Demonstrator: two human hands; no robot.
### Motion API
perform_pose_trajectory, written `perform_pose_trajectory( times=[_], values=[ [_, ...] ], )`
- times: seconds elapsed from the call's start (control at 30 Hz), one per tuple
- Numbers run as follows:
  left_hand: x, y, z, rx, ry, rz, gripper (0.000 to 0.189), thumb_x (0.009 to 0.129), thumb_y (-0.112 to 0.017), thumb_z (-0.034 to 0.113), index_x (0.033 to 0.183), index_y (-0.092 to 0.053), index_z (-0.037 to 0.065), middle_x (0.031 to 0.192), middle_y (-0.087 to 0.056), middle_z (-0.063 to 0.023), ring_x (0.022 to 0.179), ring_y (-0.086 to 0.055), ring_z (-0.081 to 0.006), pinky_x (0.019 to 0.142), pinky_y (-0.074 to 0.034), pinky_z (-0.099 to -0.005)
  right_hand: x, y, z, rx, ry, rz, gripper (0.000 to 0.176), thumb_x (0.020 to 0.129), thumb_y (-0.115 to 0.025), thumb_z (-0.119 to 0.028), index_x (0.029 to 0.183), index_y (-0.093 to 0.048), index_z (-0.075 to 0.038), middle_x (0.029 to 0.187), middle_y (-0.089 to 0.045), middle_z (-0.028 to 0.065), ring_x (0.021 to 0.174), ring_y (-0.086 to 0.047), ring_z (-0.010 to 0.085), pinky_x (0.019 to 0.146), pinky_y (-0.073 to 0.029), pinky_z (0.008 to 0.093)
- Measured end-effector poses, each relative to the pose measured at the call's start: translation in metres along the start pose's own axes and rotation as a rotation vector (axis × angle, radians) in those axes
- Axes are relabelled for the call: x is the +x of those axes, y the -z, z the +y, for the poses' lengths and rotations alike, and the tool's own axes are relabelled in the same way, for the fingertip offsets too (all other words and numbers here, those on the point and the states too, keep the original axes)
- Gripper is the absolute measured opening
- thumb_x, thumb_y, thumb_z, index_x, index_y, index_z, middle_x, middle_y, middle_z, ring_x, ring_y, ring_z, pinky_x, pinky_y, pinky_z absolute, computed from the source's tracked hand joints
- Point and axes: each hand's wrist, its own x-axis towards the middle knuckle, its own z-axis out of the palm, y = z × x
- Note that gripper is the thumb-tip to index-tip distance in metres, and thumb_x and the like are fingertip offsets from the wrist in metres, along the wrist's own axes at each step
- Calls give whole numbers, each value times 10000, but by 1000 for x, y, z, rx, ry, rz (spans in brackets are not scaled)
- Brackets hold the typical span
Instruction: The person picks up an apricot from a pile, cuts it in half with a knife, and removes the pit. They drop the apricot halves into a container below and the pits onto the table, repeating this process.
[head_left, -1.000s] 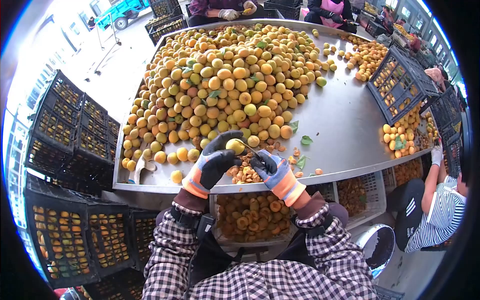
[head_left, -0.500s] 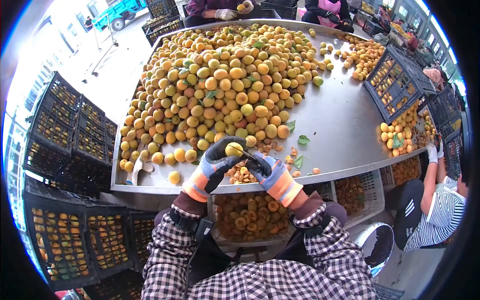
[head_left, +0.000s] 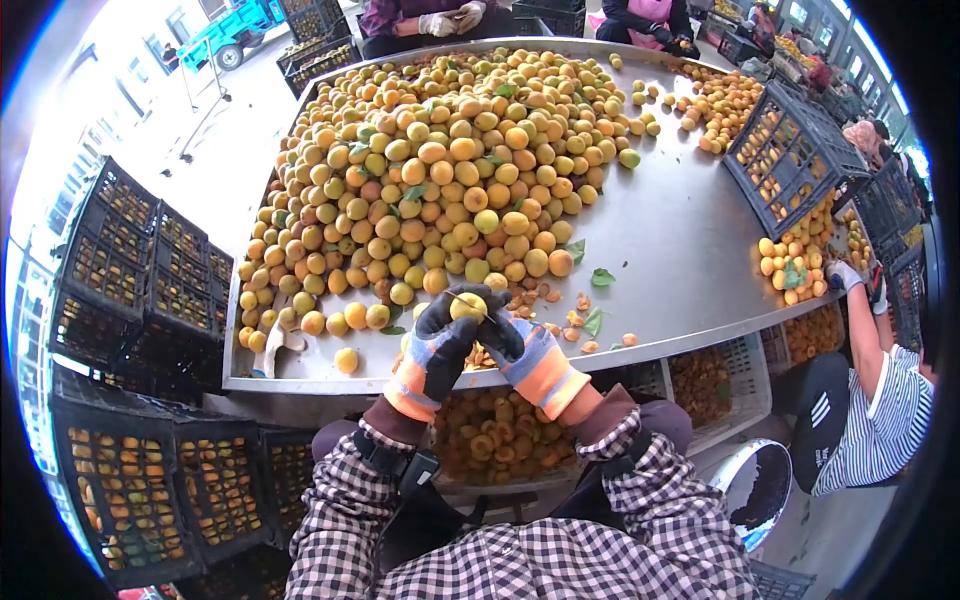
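Near the table's front edge, my gloved left hand (head_left: 436,350) is closed around a yellow-orange apricot (head_left: 466,307), which shows between its dark fingertips. A small knife (head_left: 488,317), seen only as a thin dark line, runs across the fruit. Its handle end is hidden in my gloved right hand (head_left: 530,355), whose fingers are curled against the left hand's fingers. Just beyond both hands rises a large heap of whole apricots (head_left: 430,190). Opened apricot pieces (head_left: 572,320) lie on the metal by my right hand. Below the edge, a crate holds apricot halves (head_left: 505,440).
The metal table (head_left: 680,240) has a raised rim. A tilted black crate (head_left: 795,155) spills apricots at right. Stacked full crates (head_left: 120,260) stand at left. A white bucket (head_left: 755,490) is on the floor by a co-worker in a striped shirt (head_left: 880,420). Other people sit across the table.
My right hand has moved closer to my left, and the knife now crosses the apricot's face. The fruit sits slightly lower in view. The co-worker's hand at right has shifted toward the spilled apricots.
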Motion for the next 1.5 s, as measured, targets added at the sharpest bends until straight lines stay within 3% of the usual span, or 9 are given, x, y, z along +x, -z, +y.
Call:
perform_pose_trajectory(
  times=[0.3,0.5,0.9,1.03,1.13,1.17,1.37,1.47,1.5],
  values=[
    [18,29,19,495,-35,-109,470,776,-780,88,1199,-600,-11,1111,-664,-58,973,-622,-123,859,-512,-266,1,11,-6,-8,-44,-39,285,870,-615,-178,1131,-578,-70,970,-656,173,935,-626,370,766,-516,420],
    [3,-13,-6,-139,4,139,539,919,-630,358,1281,-506,-21,1013,-662,-118,941,-642,-219,839,-507,-318,4,-11,-7,-38,49,95,271,887,-597,-104,1147,-554,-37,961,-653,190,918,-631,388,735,-516,415],
    [11,0,13,233,17,3,557,838,-728,297,1263,-540,-10,1023,-653,-66,944,-615,-168,872,-485,-309,3,-15,-1,16,30,128,199,865,-625,-174,1027,-585,-64,893,-656,172,850,-635,384,698,-510,445],
    [8,-13,-10,-371,139,57,522,970,-537,385,1302,-485,-14,1033,-645,-102,882,-619,-214,834,-493,-349,7,-14,2,-105,23,101,232,896,-598,-135,1114,-564,-63,935,-648,176,881,-631,376,702,-503,426],
    [15,3,-5,-104,145,5,517,941,-607,323,1330,-493,2,1159,-617,-63,1087,-561,-154,975,-421,-299,8,-6,1,-5,-39,132,199,864,-615,-156,1042,-593,-71,912,-660,169,864,-633,387,709,-512,438],
    [18,5,1,107,68,19,537,942,-601,334,1314,-476,-34,1061,-644,-108,900,-633,-197,831,-506,-323,7,-5,3,22,2,148,201,868,-609,-158,1049,-593,-71,915,-661,166,874,-634,383,716,-512,435],
    [24,11,9,473,-162,-94,469,914,-631,273,1251,-540,-39,944,-668,-116,787,-649,-189,701,-528,-295,7,-9,3,115,37,118,233,868,-612,-163,1084,-585,-77,927,-664,165,898,-634,375,733,-513,431],
    [14,-14,-8,-11,72,109,501,951,-559,379,1224,-552,-41,886,-641,-75,753,-607,-162,741,-481,-273,8,-9,-8,104,-35,169,244,860,-620,-164,1085,-584,-76,939,-664,168,914,-634,370,743,-512,427],
    [11,-14,-15,-311,179,128,422,925,-627,304,1196,-582,-16,1040,-649,-62,976,-598,-147,881,-457,-277,9,-10,-7,102,-35,172,244,860,-620,-164,1085,-584,-76,939,-664,168,914,-634,370,743,-512,427]
  ],
)
